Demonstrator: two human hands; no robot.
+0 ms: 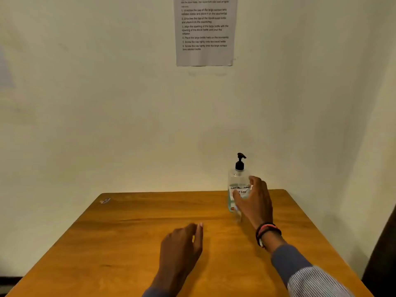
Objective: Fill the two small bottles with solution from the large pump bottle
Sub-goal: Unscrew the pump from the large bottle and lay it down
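The pump bottle (238, 185) stands upright near the far right edge of the table (132, 243), close to the wall. The right hand (255, 202) is spread wide around its labelled body, thumb and fingers on either side; whether they press the bottle, I cannot tell. The left hand (182, 243) hovers low over the table, fingers loosely curled, holding nothing.

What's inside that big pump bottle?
The pump bottle looks clear, with clear liquid inside; its level is hard to judge. The right hand and the label cover the lower part.
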